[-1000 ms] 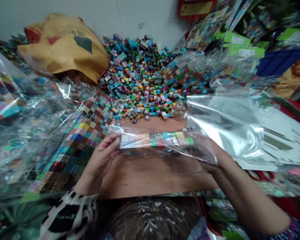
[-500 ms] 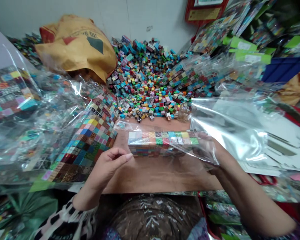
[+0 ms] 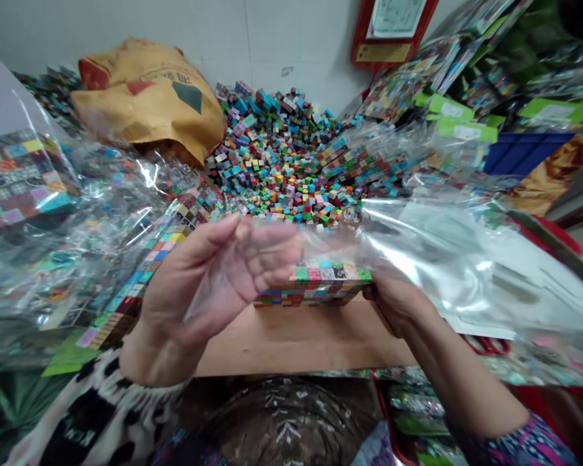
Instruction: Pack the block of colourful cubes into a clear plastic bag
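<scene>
The block [image 3: 315, 285] is being held between the two hands, over the front of the board [image 3: 315, 343]; whether it is touching the board cannot be told. Its right end is being gripped by the right hand [image 3: 398, 298], fingers closed. The left hand [image 3: 214, 278] is being kept half open, fingers curled; film [image 3: 200, 304] is apparently being draped across its palm, but a pinch cannot be confirmed. The block is being judged light and rigid yet liable to split at the seams; the film, soft and slippery. Support at both short ends is being advised, with light, even inward pressure.
</scene>
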Available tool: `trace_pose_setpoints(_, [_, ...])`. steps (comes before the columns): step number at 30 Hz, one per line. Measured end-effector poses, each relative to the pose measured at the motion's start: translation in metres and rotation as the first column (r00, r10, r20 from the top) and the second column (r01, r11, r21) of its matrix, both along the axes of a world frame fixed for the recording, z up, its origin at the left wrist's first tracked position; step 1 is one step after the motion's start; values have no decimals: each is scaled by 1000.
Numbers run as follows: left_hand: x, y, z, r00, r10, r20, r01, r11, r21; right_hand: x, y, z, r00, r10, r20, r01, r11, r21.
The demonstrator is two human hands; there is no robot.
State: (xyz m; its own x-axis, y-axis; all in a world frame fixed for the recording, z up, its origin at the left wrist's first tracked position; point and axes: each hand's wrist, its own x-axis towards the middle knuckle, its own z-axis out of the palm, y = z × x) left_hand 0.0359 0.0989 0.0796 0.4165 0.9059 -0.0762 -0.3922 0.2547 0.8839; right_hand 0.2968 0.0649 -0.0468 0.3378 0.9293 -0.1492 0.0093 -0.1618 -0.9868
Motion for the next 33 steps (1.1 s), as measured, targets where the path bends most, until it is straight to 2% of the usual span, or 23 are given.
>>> trace_pose_setpoints(3, [15,12,1,995,95,17,-97,991,89,-4,1,3,987,-58,-151,47,996,-76])
trace_pose_setpoints(5, [20,16,-2,993,102,51,-109,982,154,-5,2,4,976,-63,-210,44,995,-93])
trace_pose_setpoints(10, [15,17,-20,993,101,68,-114,967,230,-5,0,6,967,-64,-247,50,997,-62])
trace_pose_setpoints(13, [9,13,-33,975,220,-8,-206,925,320,-6,-1,8,974,-45,-223,33,998,-60])
trace_pose_setpoints(16, [2,12,-49,895,425,-139,-310,814,491,-8,0,9,980,-46,-192,30,996,-85])
trace_pose_setpoints(18, [-2,16,-60,783,584,-211,-360,704,612,-9,1,10,983,-58,-176,39,994,-106])
trace_pose_setpoints(20, [-5,22,-69,637,736,-231,-414,579,703,-11,2,11,985,-60,-164,40,992,-121])
trace_pose_setpoints(21, [-6,25,-72,576,785,-229,-433,530,729,-12,2,11,986,-57,-159,37,991,-125])
trace_pose_setpoints(22, [-6,28,-74,546,806,-227,-444,509,737,-12,3,12,987,-52,-155,33,991,-129])
trace_pose_setpoints(23, [-6,31,-76,559,794,-238,-447,530,720,-13,4,12,987,-48,-151,28,991,-129])
trace_pose_setpoints(24, [-6,34,-77,612,745,-264,-434,596,676,-13,4,12,988,-42,-146,23,991,-128])
trace_pose_setpoints(26, [-3,37,-80,760,567,-319,-364,777,514,-14,5,12,991,-36,-127,20,991,-129])
trace_pose_setpoints(27, [-1,37,-82,816,478,-326,-325,845,425,-14,5,11,993,-38,-116,23,992,-127])
trace_pose_setpoints(28, [1,38,-84,850,418,-321,-300,885,357,-14,5,10,993,-46,-107,32,992,-124])
trace_pose_setpoints(30, [4,38,-90,866,408,-288,-317,895,315,-14,5,8,992,-76,-97,65,992,-110])
trace_pose_setpoints(33, [8,38,-100,846,482,-228,-391,852,349,-15,4,6,992,-84,-97,77,994,-80])
